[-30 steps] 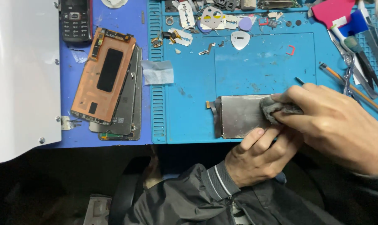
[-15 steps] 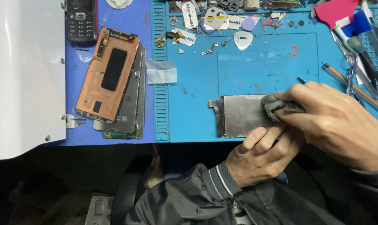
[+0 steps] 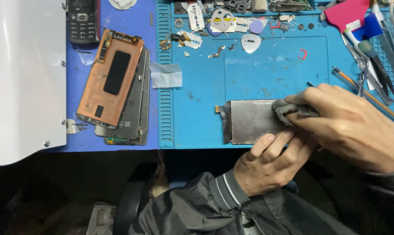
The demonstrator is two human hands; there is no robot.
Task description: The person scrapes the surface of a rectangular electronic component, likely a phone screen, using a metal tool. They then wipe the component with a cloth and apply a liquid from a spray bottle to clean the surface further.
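Observation:
A flat silver metal panel (image 3: 253, 121) with a short flex tab at its left end lies on the blue work mat (image 3: 205, 87) near the front edge. My left hand (image 3: 270, 163) comes up from below, its fingers resting on the panel's lower right edge and holding it steady. My right hand (image 3: 353, 126) presses a small grey cloth (image 3: 290, 109) onto the panel's upper right part. The right end of the panel is hidden under both hands.
A copper-backed screen assembly (image 3: 112, 78) lies stacked on dark phone panels at the left, beside a white machine housing (image 3: 23, 74). An old keypad phone (image 3: 81, 21), a small clear film piece (image 3: 165, 75), picks, tweezers, a pencil and small parts line the mat's far and right edges.
The view has drifted slightly. My right hand with the cloth has shifted a little on the panel; my left hand stays on its lower edge.

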